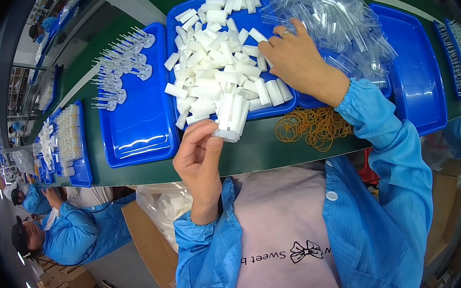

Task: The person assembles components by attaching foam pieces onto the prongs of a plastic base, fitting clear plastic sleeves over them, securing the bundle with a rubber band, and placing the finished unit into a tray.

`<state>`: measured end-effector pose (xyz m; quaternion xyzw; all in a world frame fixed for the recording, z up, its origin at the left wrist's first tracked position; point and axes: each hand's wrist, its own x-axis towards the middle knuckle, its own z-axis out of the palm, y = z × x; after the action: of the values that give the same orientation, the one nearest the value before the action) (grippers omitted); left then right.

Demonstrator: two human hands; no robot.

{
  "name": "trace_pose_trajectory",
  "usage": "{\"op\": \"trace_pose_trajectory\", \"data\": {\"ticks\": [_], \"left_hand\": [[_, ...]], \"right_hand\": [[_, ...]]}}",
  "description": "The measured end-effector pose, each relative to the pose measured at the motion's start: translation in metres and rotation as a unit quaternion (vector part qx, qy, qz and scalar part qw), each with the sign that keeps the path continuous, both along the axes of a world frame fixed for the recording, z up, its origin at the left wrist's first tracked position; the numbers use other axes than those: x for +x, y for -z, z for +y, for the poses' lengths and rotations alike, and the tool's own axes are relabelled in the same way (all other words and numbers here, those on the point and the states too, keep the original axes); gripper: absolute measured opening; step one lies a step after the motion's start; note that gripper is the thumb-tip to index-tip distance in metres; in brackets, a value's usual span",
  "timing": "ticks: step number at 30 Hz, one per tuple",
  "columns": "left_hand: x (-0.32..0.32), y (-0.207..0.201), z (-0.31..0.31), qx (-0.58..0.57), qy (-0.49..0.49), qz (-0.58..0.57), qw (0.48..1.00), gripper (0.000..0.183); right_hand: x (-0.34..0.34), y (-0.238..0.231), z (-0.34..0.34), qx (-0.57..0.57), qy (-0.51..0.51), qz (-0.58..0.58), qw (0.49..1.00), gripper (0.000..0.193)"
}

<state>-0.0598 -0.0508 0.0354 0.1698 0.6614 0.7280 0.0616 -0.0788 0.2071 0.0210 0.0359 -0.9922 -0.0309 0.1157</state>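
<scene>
My left hand (201,160) pinches a clear plastic holder (227,136) by its round base, in front of the near edge of the middle blue tray. Upright prongs and white cylinders stand on the base. My right hand (300,62), with a ring on one finger, reaches over the right side of that tray (207,129). Its fingers are bent and apart, with the tips at the loose white cylinders (205,57); some fingertips are partly hidden, and I see no piece clearly gripped.
Clear plastic sleeves (323,13) heap a tray at the right. Clear pronged holders (123,65) stand in the left tray (137,130). Rubber bands (315,127) lie near the table's front edge. Further right are stacked blue trays (415,70). A co-worker (72,231) sits at the left.
</scene>
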Motion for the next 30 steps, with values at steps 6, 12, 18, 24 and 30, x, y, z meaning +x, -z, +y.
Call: {"op": "trace_pose_trajectory", "data": {"ticks": [6,12,18,24,30], "left_hand": [[-0.001,0.000,0.004,-0.026,0.021,0.084,0.996,0.017],[0.006,-0.014,0.016,-0.109,0.038,0.211,0.971,0.021],[0.006,-0.016,0.020,-0.114,0.046,0.224,0.967,0.022],[0.004,-0.018,0.017,-0.146,0.057,0.266,0.951,0.030],[0.006,-0.023,0.018,-0.163,0.064,0.332,0.927,0.041]], "right_hand": [[0.005,-0.017,0.004,-0.195,-0.057,0.099,0.974,0.027],[0.007,-0.037,-0.002,-0.776,-0.037,-0.101,0.621,0.023],[0.014,-0.042,-0.011,-0.795,-0.042,-0.137,0.590,0.023],[0.016,-0.049,0.003,-0.733,-0.092,-0.180,0.649,0.027],[0.024,-0.050,-0.005,-0.758,-0.078,-0.169,0.625,0.025]]}}
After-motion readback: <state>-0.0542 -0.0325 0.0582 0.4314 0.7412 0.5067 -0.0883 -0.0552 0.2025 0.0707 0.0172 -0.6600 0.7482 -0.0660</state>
